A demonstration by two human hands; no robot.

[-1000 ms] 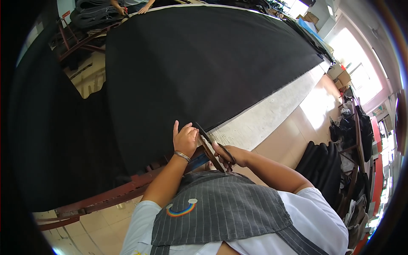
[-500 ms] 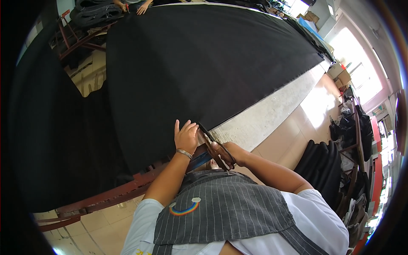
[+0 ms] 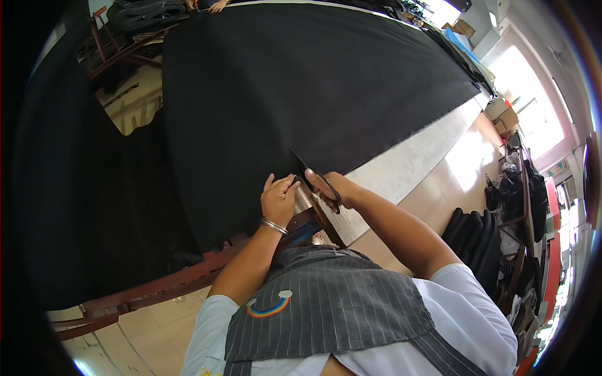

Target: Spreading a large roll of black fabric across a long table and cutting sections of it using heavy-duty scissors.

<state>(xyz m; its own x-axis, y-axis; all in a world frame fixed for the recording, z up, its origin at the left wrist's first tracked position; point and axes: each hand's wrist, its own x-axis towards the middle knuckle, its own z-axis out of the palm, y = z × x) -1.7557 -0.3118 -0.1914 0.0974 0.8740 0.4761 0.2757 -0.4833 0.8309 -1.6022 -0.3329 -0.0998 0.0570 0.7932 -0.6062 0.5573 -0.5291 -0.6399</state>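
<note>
Well, the biggest thing in the room is a wide black cloth (image 3: 263,81), spread flat over most of a long table (image 3: 401,166). A pale, bare strip of the table top shows to the right of the cloth, and a red-brown frame (image 3: 157,285) runs along under the near side. Off to the right, some dark rolls (image 3: 473,244) stand close together, well apart from the cloth. From where I stand, I see a person in a gray striped apron (image 3: 332,307) at the near side of the table. The person's left hand (image 3: 279,200) is at the near edge of the cloth, its fingers bent, pinching a bit of the cloth at the tips. The right hand (image 3: 327,190) is just beside it, wrapped around the handles of dark scissors (image 3: 303,166). They point away from the person, and their tip is over the cloth; I can't tell how wide apart the blades are. At the far end of the cloth is another person's hand (image 3: 218,6). Smaller still are the silver bracelets (image 3: 274,226) on the left wrist and a little rainbow patch (image 3: 269,311) on the apron.
</note>
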